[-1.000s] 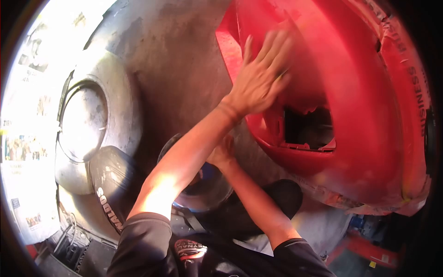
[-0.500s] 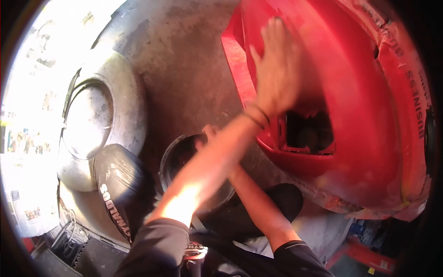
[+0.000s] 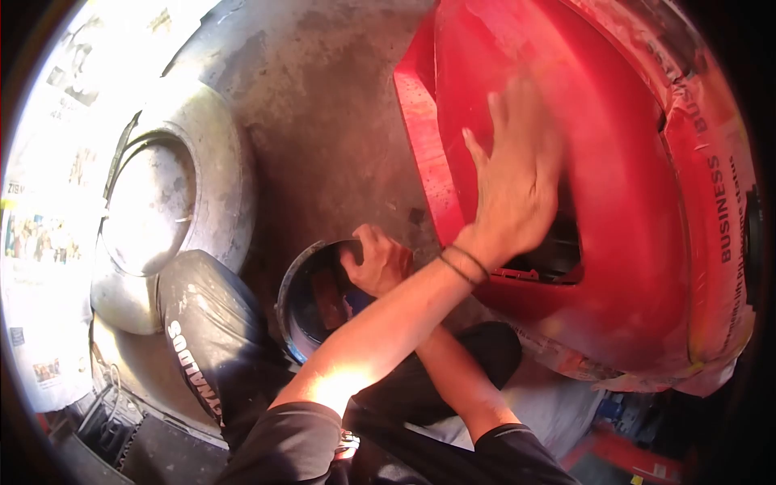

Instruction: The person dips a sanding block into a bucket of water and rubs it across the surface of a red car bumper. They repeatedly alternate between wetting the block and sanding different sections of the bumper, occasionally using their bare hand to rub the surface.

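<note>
My left hand [image 3: 521, 174] lies flat on a red car bumper [image 3: 622, 210], fingers stretched out, thumb apart and fingertips blurred. A dark band circles that wrist. Beneath the left forearm crosses my right arm. My right hand [image 3: 378, 260] is curled over the far rim of a dark bucket [image 3: 284, 311], its thumb on the inner side. Inside the bucket show a brownish block [image 3: 327, 297] and a bit of something blue [image 3: 356, 302]. The left forearm hides part of the bucket. Below the left hand, a rectangular opening [image 3: 554, 260] in the bumper is partly covered.
A dusty tire [image 3: 230, 178] lies at the left beside my knee [image 3: 210, 299]. Brightly lit newspaper [image 3: 48, 323] hangs along the left edge. Masking newspaper [image 3: 719, 210] borders the bumper at the right. Stained concrete floor [image 3: 323, 137] lies between the tire and bumper.
My left hand has slid down the bumper towards me and a little to the right. The right hand stays at the bucket rim and shows more fully.
</note>
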`<state>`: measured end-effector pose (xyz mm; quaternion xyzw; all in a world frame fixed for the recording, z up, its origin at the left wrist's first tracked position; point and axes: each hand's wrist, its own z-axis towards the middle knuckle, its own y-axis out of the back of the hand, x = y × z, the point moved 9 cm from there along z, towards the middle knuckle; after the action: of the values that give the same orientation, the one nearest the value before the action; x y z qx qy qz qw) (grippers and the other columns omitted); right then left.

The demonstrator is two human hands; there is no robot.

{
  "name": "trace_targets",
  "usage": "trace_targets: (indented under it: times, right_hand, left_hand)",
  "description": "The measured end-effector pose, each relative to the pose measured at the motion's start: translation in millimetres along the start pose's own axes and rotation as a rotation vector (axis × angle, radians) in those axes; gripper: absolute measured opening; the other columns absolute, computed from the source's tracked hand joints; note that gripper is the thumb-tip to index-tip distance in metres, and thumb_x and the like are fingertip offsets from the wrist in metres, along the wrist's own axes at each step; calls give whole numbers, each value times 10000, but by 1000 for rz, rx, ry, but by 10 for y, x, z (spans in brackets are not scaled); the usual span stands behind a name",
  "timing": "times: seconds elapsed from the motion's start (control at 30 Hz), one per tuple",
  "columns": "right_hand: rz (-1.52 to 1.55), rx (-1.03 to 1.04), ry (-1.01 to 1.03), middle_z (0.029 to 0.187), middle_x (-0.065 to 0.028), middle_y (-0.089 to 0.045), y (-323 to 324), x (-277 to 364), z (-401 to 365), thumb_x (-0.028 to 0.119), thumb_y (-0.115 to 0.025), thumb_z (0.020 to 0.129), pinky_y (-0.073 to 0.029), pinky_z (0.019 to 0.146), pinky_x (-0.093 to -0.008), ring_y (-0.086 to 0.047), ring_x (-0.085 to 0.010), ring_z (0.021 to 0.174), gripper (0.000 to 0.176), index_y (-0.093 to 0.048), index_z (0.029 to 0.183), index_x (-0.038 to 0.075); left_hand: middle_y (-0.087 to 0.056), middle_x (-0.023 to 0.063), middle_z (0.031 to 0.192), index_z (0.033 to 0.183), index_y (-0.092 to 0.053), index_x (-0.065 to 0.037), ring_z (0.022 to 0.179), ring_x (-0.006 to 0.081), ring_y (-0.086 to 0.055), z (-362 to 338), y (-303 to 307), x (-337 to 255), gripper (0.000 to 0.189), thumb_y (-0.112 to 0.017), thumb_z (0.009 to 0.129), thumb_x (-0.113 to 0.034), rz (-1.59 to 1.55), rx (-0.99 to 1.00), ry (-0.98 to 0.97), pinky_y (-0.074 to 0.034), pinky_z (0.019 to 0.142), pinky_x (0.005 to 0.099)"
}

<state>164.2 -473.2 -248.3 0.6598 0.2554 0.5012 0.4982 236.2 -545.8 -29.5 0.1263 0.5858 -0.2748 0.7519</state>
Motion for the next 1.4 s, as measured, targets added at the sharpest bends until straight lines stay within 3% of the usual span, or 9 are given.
trace_targets:
  times: [0.1,0.23,0.7,0.97,1.1,1.2,1.23,1.3,1.4]
  right_hand:
    - [461,-12,-118,1139,-210,-732,-195,-146,-145,285,-794,936,-569,872,-578,-731,-454,1007,374,-631,1198,73]
    - [-57,-297,275,1136,-207,-734,-147,-27,-257,285,-789,939,-574,868,-578,-734,-449,1000,368,-634,1201,79]
    - [0,-39,21,1047,-156,-767,5,13,-18,296,-799,902,-607,747,-551,-769,-431,888,322,-662,1128,111]
    - [8,34,72,1205,-231,-676,-278,-128,-144,305,-743,975,-542,981,-513,-674,-415,1126,472,-608,1312,2]
    - [24,-68,42,1029,-139,-762,9,-1,-36,305,-829,886,-600,727,-566,-767,-425,855,348,-653,1113,109]
    - [-96,-170,165,1168,-186,-727,-133,-41,-243,277,-785,960,-572,933,-539,-728,-393,1100,356,-630,1220,90]
    - [298,203,-149,1458,-298,-629,-875,-706,-422,389,-732,1013,-499,1125,-502,-661,-312,1304,656,-536,1589,144]
    - [230,443,-334,1525,-286,-583,-913,-858,-402,432,-696,1034,-441,1194,-463,-606,-271,1367,727,-445,1659,158]
    - [17,137,-66,1258,-214,-679,-472,-383,-213,388,-735,970,-556,964,-516,-706,-359,1117,512,-573,1383,134]
  left_hand:
    - [-118,237,1846,1755,-206,-23,1686,511,-108,553,189,-29,724,-270,1191,-472,243,30,8,-66,1296,767]
    - [-117,269,1836,1752,-170,1,1686,504,-119,561,68,-37,719,-282,1195,-439,319,29,-60,-78,1312,738]
    - [-108,227,1853,1767,-116,1,1712,440,-74,45,-75,27,756,-263,1197,-473,-5,-14,11,-18,1323,699]
    - [-134,239,1844,1764,-131,3,1710,427,-109,441,103,57,753,-259,1199,-478,149,-26,-60,-72,1331,689]
    - [-23,225,1860,1776,-50,-22,1716,427,-31,-111,-144,10,783,-257,1193,-501,23,67,7,9,1339,659]
    - [-99,263,1840,1743,-161,16,1698,459,-135,433,-95,189,654,-278,1207,-339,441,-31,-120,-179,1312,710]
    - [-182,298,1810,1654,-295,50,1660,491,-248,646,85,147,546,-351,1174,-204,329,-97,-201,-282,1267,737]
    - [-217,317,1792,1601,-343,61,1624,519,-313,956,151,232,509,-391,1152,-175,268,-100,-270,-309,1265,721]
    - [-196,314,1799,1671,-300,52,1635,530,-277,646,7,-142,588,-385,1172,-246,488,-40,-278,-271,1305,670]
